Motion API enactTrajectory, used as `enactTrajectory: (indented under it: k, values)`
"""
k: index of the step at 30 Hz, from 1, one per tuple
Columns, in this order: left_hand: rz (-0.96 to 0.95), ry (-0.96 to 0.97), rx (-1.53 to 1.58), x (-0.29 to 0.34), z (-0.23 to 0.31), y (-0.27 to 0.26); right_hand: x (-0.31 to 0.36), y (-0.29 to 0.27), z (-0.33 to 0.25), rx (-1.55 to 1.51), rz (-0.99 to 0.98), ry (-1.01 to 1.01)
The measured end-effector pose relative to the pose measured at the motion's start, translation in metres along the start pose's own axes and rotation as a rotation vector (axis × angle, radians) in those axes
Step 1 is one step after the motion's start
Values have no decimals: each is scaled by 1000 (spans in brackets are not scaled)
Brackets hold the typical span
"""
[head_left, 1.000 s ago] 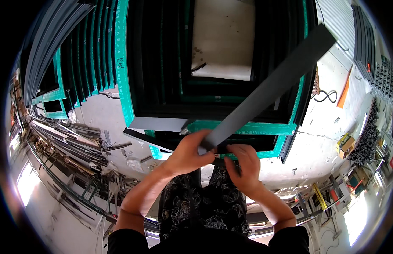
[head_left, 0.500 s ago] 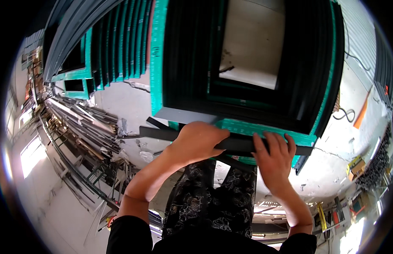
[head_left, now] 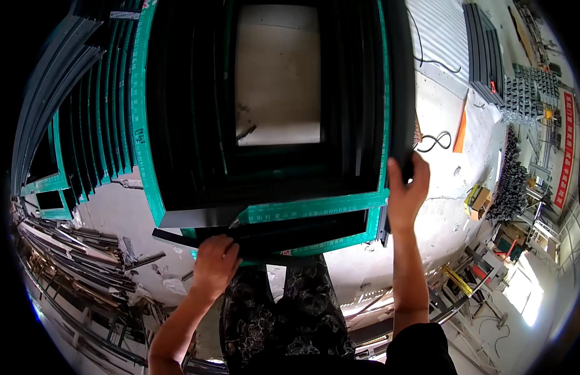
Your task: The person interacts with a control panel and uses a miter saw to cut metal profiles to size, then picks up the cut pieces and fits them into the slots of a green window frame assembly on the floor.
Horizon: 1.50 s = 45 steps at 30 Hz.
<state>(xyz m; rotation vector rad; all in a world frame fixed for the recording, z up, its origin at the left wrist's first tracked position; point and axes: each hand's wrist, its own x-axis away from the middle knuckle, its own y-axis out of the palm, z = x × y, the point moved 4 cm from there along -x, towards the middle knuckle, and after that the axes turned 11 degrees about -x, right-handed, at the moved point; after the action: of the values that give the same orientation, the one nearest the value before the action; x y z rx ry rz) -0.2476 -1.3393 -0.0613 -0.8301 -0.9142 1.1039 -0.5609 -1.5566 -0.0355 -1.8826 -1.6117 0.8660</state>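
A stack of black rectangular frames (head_left: 177,218) with green printed film along the edges lies before me. At the front left corner, my left hand (head_left: 216,265) has its fingers curled over a thin black strip (head_left: 172,237), which slants across below the front edge. Just above those fingers, a small silvery bit shows where the green film (head_left: 302,211) begins; I cannot make out what it is. My right hand (head_left: 407,194) grips a long black bar (head_left: 400,94) at the right side, thumb and fingers on opposite sides of it. The bar runs away from me along the frames.
More green-edged frames (head_left: 90,119) lean at the left, beside long dark profiles (head_left: 49,81). Scrap lengths (head_left: 71,250) cover the floor at the lower left. On the right are a black cable (head_left: 435,141), a cardboard box (head_left: 480,203) and a pile of dark pieces (head_left: 510,181).
The black bar that both hands held across the front is now at the right side in my right hand. My left hand has come down to the thin strip. The view has shifted right.
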Motion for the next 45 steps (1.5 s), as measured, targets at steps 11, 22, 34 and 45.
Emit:
enactTrajectory:
  k: [11,22,34,45]
  values:
    - [-249,121,-228,46,-35,100,-17,-8,51,-127,82,211]
    - [-279,137,-178,44,-8,47,-57,27,62,42,42,87]
    - [-388,-17,28,4,5,-26,-87,38,75,57,-196,237]
    - [-166,-136,44,-36,-5,-57,-43,18,-40,28,-172,-388]
